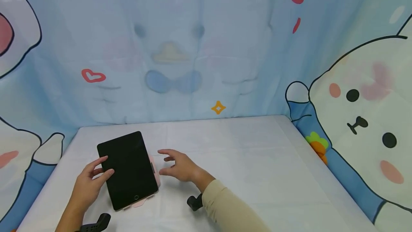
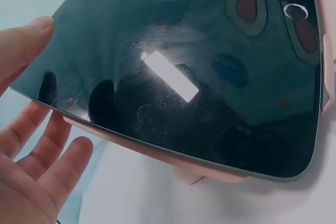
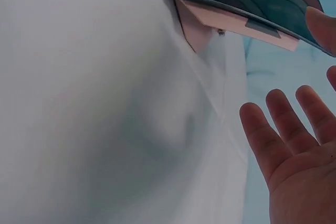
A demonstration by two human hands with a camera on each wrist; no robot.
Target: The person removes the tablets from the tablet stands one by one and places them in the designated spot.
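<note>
A black tablet (image 1: pixel 128 170) with a round home button tilts on a pink stand or holder (image 1: pixel 155 171), which shows along its right and lower edges. My left hand (image 1: pixel 89 182) holds the tablet's left edge: the thumb (image 1: pixel 108 174) lies on the screen side, and fingers reach behind the edge in the left wrist view. My right hand (image 1: pixel 180 165) is beside the tablet's right edge, fingers spread and nothing in them. In the right wrist view, pink panels (image 3: pixel 197 27) of the stand show beneath the tablet's underside.
The table has a white cloth (image 1: pixel 257 167). A blue cartoon-print curtain (image 1: pixel 238 46) hangs behind it and along both sides. Dark wrist-worn devices (image 1: pixel 194 202) sit at both wrists. A bright lamp reflection (image 2: pixel 170 76) crosses the screen.
</note>
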